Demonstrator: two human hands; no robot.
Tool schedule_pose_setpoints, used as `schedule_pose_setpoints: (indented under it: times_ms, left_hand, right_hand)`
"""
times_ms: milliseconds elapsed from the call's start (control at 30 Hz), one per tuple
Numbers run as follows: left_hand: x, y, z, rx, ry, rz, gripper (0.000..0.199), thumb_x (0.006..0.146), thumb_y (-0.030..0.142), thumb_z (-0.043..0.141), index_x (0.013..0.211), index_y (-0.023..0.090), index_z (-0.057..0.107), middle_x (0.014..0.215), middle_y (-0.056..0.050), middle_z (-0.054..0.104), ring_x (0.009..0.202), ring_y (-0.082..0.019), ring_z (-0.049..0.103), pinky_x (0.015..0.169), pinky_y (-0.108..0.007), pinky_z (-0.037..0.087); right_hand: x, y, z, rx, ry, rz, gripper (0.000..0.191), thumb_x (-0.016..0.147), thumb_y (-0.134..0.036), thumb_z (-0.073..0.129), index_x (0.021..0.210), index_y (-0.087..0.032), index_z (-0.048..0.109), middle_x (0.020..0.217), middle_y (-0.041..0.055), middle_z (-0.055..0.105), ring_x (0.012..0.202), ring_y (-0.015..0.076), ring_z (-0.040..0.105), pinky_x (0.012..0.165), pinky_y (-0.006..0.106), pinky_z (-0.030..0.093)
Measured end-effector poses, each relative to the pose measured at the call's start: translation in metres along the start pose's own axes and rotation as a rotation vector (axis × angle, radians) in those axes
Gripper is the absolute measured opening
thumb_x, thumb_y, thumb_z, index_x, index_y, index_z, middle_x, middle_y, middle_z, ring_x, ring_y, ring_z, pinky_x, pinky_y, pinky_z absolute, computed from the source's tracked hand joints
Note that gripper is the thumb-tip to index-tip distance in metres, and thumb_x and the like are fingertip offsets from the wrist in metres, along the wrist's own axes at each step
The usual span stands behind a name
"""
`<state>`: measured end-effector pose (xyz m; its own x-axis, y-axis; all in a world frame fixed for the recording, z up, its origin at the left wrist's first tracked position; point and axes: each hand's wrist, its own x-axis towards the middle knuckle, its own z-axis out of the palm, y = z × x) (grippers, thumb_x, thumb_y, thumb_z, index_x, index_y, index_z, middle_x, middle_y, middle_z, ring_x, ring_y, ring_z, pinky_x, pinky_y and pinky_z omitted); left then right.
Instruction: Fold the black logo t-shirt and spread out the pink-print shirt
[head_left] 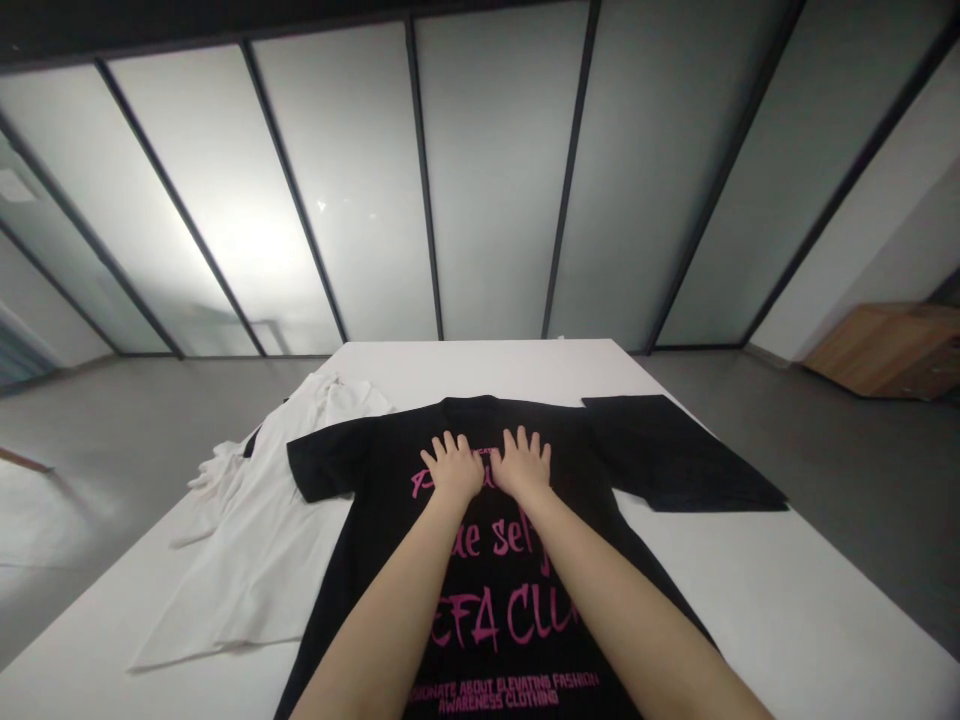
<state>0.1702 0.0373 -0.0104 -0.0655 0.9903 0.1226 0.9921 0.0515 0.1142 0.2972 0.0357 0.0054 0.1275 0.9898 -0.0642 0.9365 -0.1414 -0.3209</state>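
A black T-shirt (390, 560) with pink lettering lies spread on the white table (480, 365), its collar toward the far end. My left hand (456, 466) rests flat on the upper chest of the shirt, fingers spread. Beside it, thumbs close together, my right hand (523, 463) also lies flat on the print with its fingers apart. Neither hand grips the cloth. My forearms cover part of the lettering, and the shirt's bottom hem is outside the view.
White garments (255, 560) lie loosely heaped on the left of the table, partly under the shirt's left sleeve. A folded black cloth stack (682, 455) sits at the right, against the right sleeve. Beyond the table stand frosted glass panels (495, 180); a wooden cabinet (885, 350) is far right.
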Motion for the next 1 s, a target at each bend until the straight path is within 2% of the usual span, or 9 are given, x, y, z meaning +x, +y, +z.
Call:
schedule_pose_setpoints:
  times_ms: [200, 433, 533, 667, 733, 800, 900, 1000]
  left_hand:
    - [0.008, -0.007, 0.006, -0.057, 0.004, 0.037, 0.063, 0.102, 0.042, 0.036, 0.157, 0.014, 0.049, 0.17, -0.019, 0.039, 0.157, -0.042, 0.031, 0.123, -0.069, 0.026]
    - [0.012, -0.005, 0.002, -0.074, -0.012, 0.047, 0.065, 0.102, 0.043, 0.037, 0.157, 0.011, 0.049, 0.17, -0.02, 0.037, 0.158, -0.044, 0.029, 0.123, -0.072, 0.025]
    - [0.008, -0.009, 0.001, -0.092, -0.003, 0.064, 0.062, 0.102, 0.041, 0.04, 0.155, 0.012, 0.052, 0.168, -0.02, 0.041, 0.157, -0.041, 0.032, 0.126, -0.066, 0.025]
    - [-0.003, -0.016, 0.001, -0.107, -0.011, 0.095, 0.061, 0.103, 0.042, 0.043, 0.155, 0.013, 0.054, 0.166, -0.02, 0.044, 0.156, -0.039, 0.036, 0.127, -0.058, 0.028]
    - [-0.007, -0.018, 0.002, -0.095, -0.019, 0.106, 0.062, 0.103, 0.045, 0.043, 0.156, 0.014, 0.053, 0.167, -0.02, 0.043, 0.156, -0.039, 0.035, 0.127, -0.059, 0.027]
    - [-0.009, -0.018, 0.002, -0.085, -0.042, 0.117, 0.063, 0.104, 0.046, 0.043, 0.158, 0.015, 0.05, 0.169, -0.019, 0.04, 0.157, -0.039, 0.033, 0.127, -0.059, 0.026]
    - [-0.004, -0.025, -0.005, -0.092, -0.145, 0.144, 0.069, 0.104, 0.05, 0.042, 0.163, 0.015, 0.042, 0.174, -0.019, 0.029, 0.161, -0.04, 0.025, 0.128, -0.061, 0.021]
    - [0.013, -0.048, -0.03, -0.172, -0.413, 0.263, 0.078, 0.095, 0.059, 0.055, 0.163, 0.021, 0.043, 0.175, -0.015, 0.026, 0.162, -0.041, 0.021, 0.128, -0.06, 0.023]
  right_hand:
    - [0.015, 0.005, 0.01, -0.045, -0.031, 0.002, 0.072, 0.106, -0.05, 0.033, 0.171, -0.018, 0.028, 0.178, 0.0138, 0.017, 0.163, 0.0411, 0.011, 0.128, 0.06, 0.006]
    - [0.019, 0.009, 0.012, -0.026, 0.019, -0.029, 0.072, 0.106, -0.052, 0.034, 0.169, -0.017, 0.033, 0.177, 0.0167, 0.021, 0.162, 0.0427, 0.015, 0.127, 0.062, 0.008]
    - [0.017, 0.015, 0.012, 0.001, 0.054, -0.088, 0.065, 0.107, -0.05, 0.037, 0.164, -0.02, 0.044, 0.174, 0.0162, 0.03, 0.16, 0.0412, 0.022, 0.126, 0.06, 0.013]
    - [0.014, 0.027, 0.007, 0.035, 0.132, -0.145, 0.05, 0.106, -0.046, 0.041, 0.145, -0.024, 0.065, 0.158, 0.0166, 0.05, 0.144, 0.0376, 0.045, 0.118, 0.052, 0.033]
    - [0.013, 0.033, 0.005, 0.027, 0.136, -0.147, 0.045, 0.105, -0.043, 0.046, 0.139, -0.024, 0.068, 0.148, 0.0174, 0.057, 0.134, 0.0366, 0.052, 0.112, 0.05, 0.039]
    - [0.013, 0.037, 0.005, 0.017, 0.12, -0.165, 0.044, 0.103, -0.041, 0.051, 0.14, -0.023, 0.067, 0.146, 0.0178, 0.057, 0.132, 0.0361, 0.053, 0.11, 0.049, 0.04]
    - [0.013, 0.042, 0.008, 0.002, 0.09, -0.228, 0.05, 0.102, -0.041, 0.055, 0.148, -0.022, 0.061, 0.156, 0.0176, 0.051, 0.143, 0.0355, 0.045, 0.118, 0.048, 0.033]
    - [0.016, 0.047, 0.008, 0.014, 0.055, -0.292, 0.053, 0.102, -0.042, 0.056, 0.151, -0.024, 0.059, 0.162, 0.0159, 0.046, 0.151, 0.0337, 0.038, 0.123, 0.048, 0.027]
